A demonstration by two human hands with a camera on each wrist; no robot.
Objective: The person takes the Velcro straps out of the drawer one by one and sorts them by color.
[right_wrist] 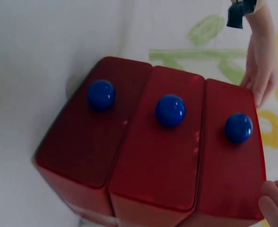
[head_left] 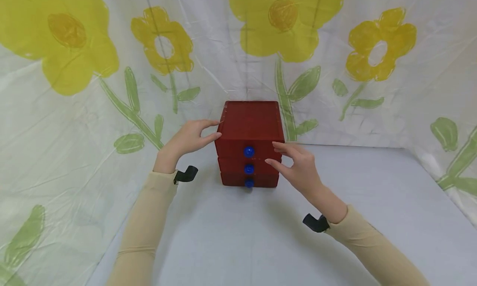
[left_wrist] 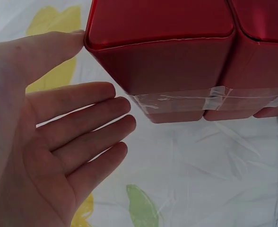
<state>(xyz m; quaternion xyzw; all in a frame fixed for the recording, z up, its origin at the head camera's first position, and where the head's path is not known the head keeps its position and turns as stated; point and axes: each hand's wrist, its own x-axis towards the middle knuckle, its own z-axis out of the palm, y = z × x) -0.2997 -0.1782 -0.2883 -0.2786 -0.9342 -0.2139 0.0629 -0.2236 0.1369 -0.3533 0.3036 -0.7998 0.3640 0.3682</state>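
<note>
A small red chest with three stacked drawers (head_left: 249,120) stands against the cloth backdrop, a round blue knob (head_left: 249,152) on each drawer front. My left hand (head_left: 191,136) is at the chest's upper left edge. In the left wrist view, the thumb of that hand (left_wrist: 73,137) meets a top corner, while its straight fingers lie spread beside the chest's side. My right hand (head_left: 298,166) hovers at the front right of the top drawer, thumb and fingers apart and nothing between them. Only fingertips of the right hand (right_wrist: 277,201) show in the right wrist view; contact there is unclear.
Behind and at both sides hangs a white cloth (head_left: 216,37) painted with yellow flowers and green leaves. The chest rests on a pale table surface (head_left: 238,236). Clear tape (left_wrist: 177,100) runs along the chest's side. A black wrist mount (head_left: 316,223) sits at each sleeve cuff.
</note>
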